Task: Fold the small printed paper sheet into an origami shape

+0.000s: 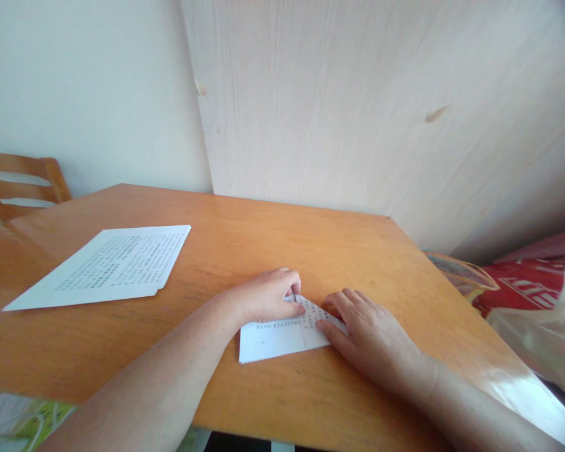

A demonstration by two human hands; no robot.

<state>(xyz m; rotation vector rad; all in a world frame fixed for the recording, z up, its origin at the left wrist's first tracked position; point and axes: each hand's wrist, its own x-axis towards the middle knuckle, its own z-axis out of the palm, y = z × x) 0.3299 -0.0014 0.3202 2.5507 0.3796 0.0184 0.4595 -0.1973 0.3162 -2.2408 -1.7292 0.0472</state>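
Down at six o'clock on the wooden worktop (pixel 282 232), busy with the folded paper (pixel 270 344), with both hands at it! Curling in from eight o'clock with the left hand (pixel 270 298), thumb laid over the print, fingers bunched by the far edge; pinching or merely pressing, cannot tell from here. In from four o'clock with the right hand (pixel 370 329), loosely spread, thumb and forefinger apart at the narrowing end, not clenched on anything. By the look of it, mid-fold, lining up or flattening a crease; for the next move, probably calling for steady pressure from the left and a firm run of the right fingertips along the fold, without letting the layers slip. And lying how? Squared off towards nine o'clock, tapering towards three, long axis running roughly nine to three, tipped slightly up at the three o'clock end. Over at ten o'clock, well apart, flat on the same worktop: printed sheets (pixel 122 260).
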